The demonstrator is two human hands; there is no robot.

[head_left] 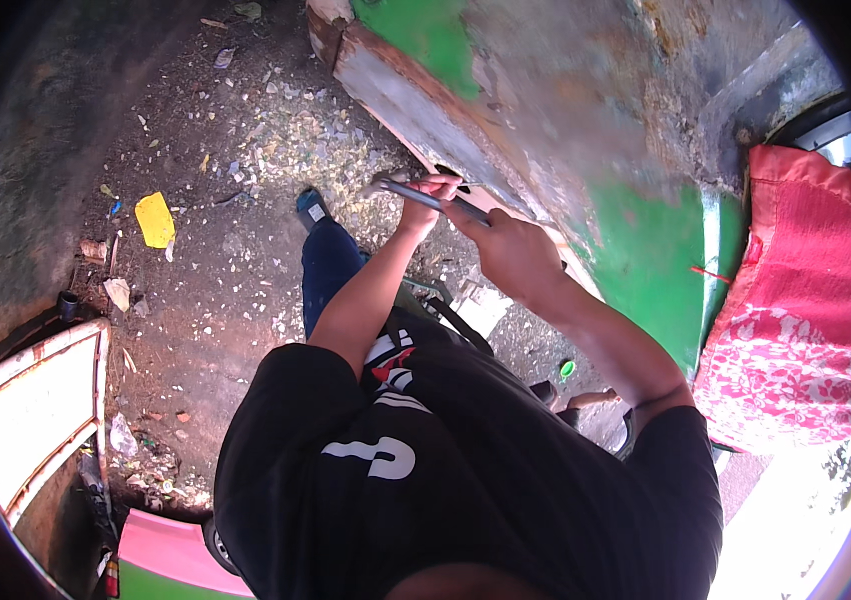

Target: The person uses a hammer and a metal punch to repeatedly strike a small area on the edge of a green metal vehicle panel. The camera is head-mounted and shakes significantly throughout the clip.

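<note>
A person in a black short-sleeved shirt with white markings [466,420] leans over dirt ground littered with pale chips [296,140], both bare hands brought together in front of a large slanted panel of worn grey, rust-brown and bright green patches [626,230]. The long, slim grey metal bar with a broader end [416,196] lies between the hands, just beside the panel's pale lower edge, its broad end pointing left over the chips. The right hand [521,255] is closed around the bar's rear part, its forward fingers laid along the shaft. The left hand [424,210] is under the bar's front half, fingers partly curled and reaching toward a dark opening in the edge [445,171]; whether they grip the bar, the panel or something small, I cannot tell. The step in hand looks like handling or aligning the bar beside that edge, since its broad end appears clear of the surface. The next move, I judge, calls for a firm right-hand hold and left fingers kept out of the bar's path. Footing matters too: a foot in a blue covering [314,207] stands among the chips, with a flat yellow piece [155,220] lying farther left.
</note>
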